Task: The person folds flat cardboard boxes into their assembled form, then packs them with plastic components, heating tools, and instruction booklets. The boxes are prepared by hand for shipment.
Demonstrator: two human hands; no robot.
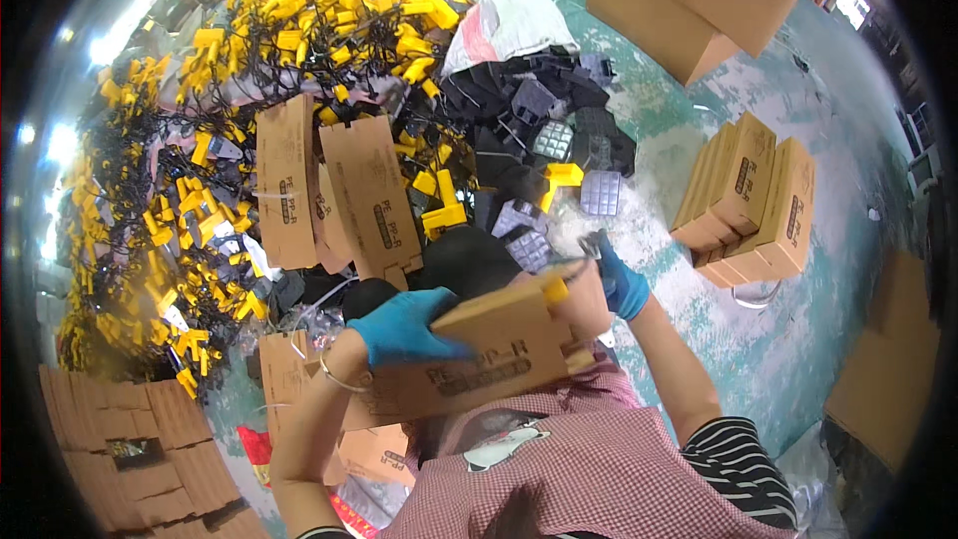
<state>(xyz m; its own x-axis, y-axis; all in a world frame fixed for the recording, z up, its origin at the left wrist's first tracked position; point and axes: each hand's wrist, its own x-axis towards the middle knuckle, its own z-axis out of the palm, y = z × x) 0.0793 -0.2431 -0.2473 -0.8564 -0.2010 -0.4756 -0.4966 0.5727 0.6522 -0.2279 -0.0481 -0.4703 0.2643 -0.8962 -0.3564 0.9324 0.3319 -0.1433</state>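
Note:
A long brown cardboard box (479, 354) lies across my lap, its right end open with flaps out. My left hand (414, 326), in a blue glove, grips the box from its upper left side. A bit of yellow plastic (555, 289) shows at the open end. To the right of that end, my right hand (621, 282), also gloved in blue, is closed with a small dark piece at its fingertips; what this is I cannot make out. Just beyond lie clear-grey gridded panels (602, 193) and a yellow plastic part (562, 176).
A large heap of yellow tools with black cords (299, 35) spreads at the left. Dark plastic parts (534, 100) lie under a white sack (504, 10). Closed boxes (743, 190) are stacked at right, flattened cartons (140, 439) at lower left. Upright cartons (369, 190) stand ahead.

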